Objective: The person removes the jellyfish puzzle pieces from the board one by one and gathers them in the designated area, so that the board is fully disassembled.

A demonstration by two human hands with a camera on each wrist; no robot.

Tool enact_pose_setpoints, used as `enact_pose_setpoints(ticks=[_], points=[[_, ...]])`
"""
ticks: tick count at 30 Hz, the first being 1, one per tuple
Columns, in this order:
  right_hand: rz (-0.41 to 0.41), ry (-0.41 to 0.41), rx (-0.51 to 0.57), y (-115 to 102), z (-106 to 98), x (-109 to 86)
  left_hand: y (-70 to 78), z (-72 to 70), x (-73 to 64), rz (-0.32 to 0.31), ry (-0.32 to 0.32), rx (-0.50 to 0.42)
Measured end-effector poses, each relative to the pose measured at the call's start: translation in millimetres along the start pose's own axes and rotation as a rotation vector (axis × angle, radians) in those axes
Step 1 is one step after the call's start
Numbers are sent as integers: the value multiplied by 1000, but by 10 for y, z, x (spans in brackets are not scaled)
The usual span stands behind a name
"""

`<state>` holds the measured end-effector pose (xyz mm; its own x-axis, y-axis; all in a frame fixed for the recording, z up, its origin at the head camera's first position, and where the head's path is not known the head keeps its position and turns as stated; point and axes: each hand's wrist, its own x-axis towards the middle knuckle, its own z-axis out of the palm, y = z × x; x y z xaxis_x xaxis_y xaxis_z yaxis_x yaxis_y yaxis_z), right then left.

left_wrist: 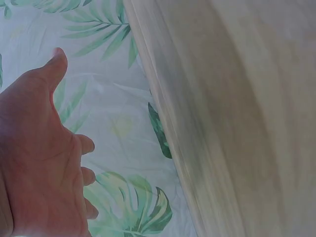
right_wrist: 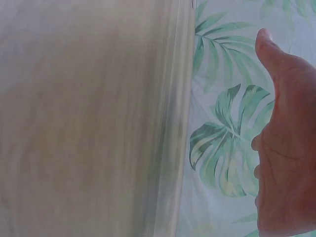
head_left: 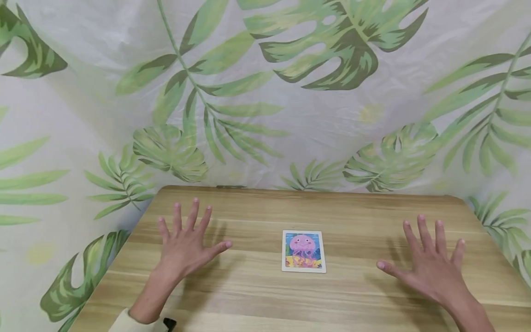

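A small white-bordered picture [head_left: 304, 251] of a pink jellyfish over a colourful seabed lies flat near the middle of the wooden table [head_left: 257, 299]. To its left, my left hand [head_left: 184, 251] is held over the table with fingers spread and nothing in it. On the other side, my right hand [head_left: 433, 267] is spread the same way, its thumb pointing toward the picture. Both hands are apart from the picture and cast shadows on the wood. Each wrist view shows the palm side of a bare hand, the left [left_wrist: 44, 153] and the right [right_wrist: 289, 148].
A pale cloth [head_left: 257, 106] printed with green leaves hangs behind the table and around its sides. The table's back edge [head_left: 332, 192] runs along the foot of the cloth. A light sleeve with a small black piece [head_left: 169, 323] shows at the left wrist.
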<state>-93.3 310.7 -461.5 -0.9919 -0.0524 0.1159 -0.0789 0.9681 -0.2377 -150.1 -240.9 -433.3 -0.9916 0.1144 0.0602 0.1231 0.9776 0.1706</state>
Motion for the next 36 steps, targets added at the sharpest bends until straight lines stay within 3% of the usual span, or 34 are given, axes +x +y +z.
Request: enact_pose_setpoints(ticks=[17,36], points=[[-35,-42,30,-246,8,155,200,66,71,64,-13,14],[-159,-58,88,-659,62,498,763,170,138,273,-72,-51]])
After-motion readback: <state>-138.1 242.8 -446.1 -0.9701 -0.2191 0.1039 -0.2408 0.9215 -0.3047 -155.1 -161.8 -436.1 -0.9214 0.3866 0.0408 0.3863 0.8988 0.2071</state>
